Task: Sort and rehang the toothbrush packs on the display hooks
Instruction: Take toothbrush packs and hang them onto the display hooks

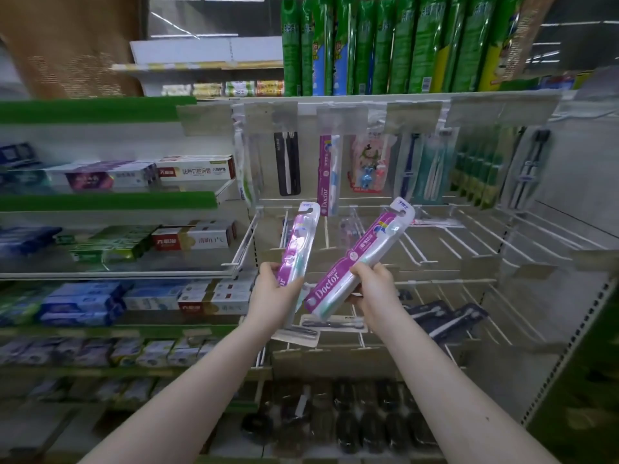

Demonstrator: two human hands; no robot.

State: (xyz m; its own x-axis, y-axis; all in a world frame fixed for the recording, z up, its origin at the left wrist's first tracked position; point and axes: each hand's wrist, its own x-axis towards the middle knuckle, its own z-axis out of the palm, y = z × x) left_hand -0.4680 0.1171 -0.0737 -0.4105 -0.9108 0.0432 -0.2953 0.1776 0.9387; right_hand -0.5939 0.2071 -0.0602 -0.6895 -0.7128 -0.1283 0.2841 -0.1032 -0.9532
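**Two packs aloft: left-hand pack [298, 241] near upright, right-hand pack [363, 254] tilted**

Both packs are purple, printed "Doctor", and held in the air in front of the white wire display hooks [417, 249]. They are close together but not touching. The left hand [276, 291] grasps its pack by the lower end, fingers curled round it, and the hang-hole end points up. The right hand [371, 288] clutches its pack round the lower half, so the top leans up and to the right.

On the upper row hangs a matching purple pack [330, 175], just above and between the two held ones. A black-and-white pack [287, 165] hangs to its left and a children's pack [368, 165] to its right. Further right hang blue, teal and green packs. Just below the hands are dark toothbrush packs [330, 324]; whether the left hand also holds one of them I cannot tell. Toothpaste boxes [197, 169] fill the shelves on the left, and tall green packs [368, 45] stand on the top shelf.
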